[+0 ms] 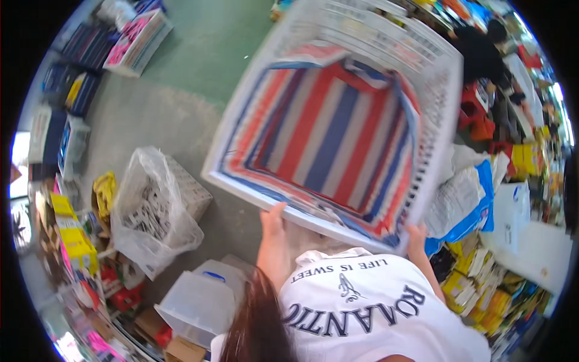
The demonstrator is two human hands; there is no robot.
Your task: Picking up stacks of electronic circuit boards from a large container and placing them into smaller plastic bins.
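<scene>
A large white plastic basket [443, 78] is held out in front of me, tilted so that its inside shows. Red, white and blue striped woven sheeting [332, 139] lines it, and no goods show on the lining. Near the left end of the basket's near edge, my left hand [273, 224] is closed on the rim, its thumb on top. My right hand [416, 236] grips the near right corner; its fingers are partly hidden by the basket. The basket looks slightly smeared by motion.
At left, a clear plastic bag [175, 232] of small pale pieces stands by a box. A translucent lidded bin [199, 301] is near my left side. Blue-and-white sacks [464, 205] and yellow boxes [482, 277] crowd the right. A person in black [479, 54] is at far right.
</scene>
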